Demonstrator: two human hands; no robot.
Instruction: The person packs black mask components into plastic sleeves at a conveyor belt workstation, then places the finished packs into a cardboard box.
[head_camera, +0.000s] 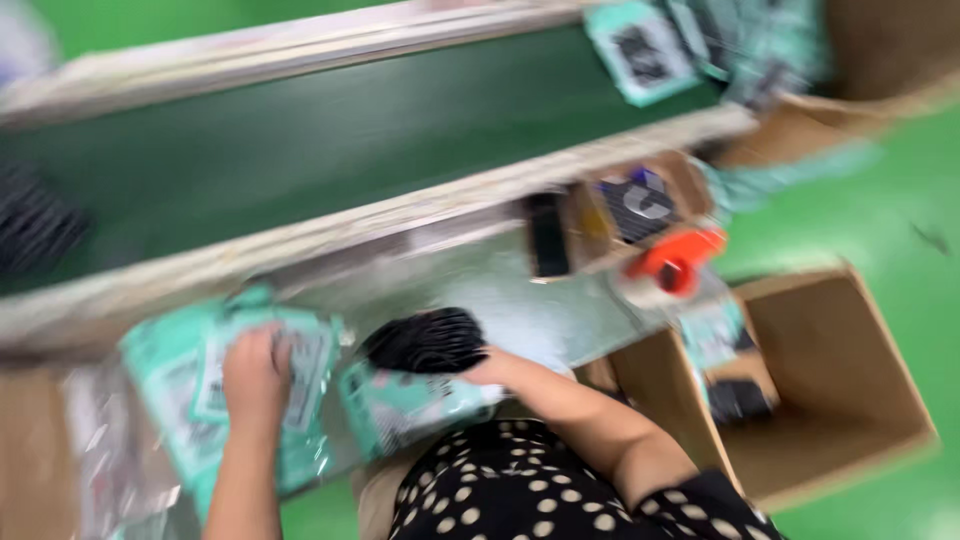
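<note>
Head camera looks down, heavily blurred, at two bare forearms reaching forward over a shiny metal worktop (560, 310). One forearm rises straight up from the bottom edge at the left, and the left hand (255, 375) lies palm down, fingers loosely curled, on a stack of teal packets (190, 390) wrapped in clear film; whether it grips the top packet or only presses on it cannot be told. Bent at the elbow, the other arm crosses from the lower right, and the right hand (490, 368) is closed around the edge of a black coiled bundle (425, 340), which sits on the worktop just above another teal packet (400, 405). Beyond the worktop runs a dark green conveyor belt (330, 140). An orange tape dispenser (675, 260) stands to the right, near an open cardboard box (850, 400) on the green floor.
</note>
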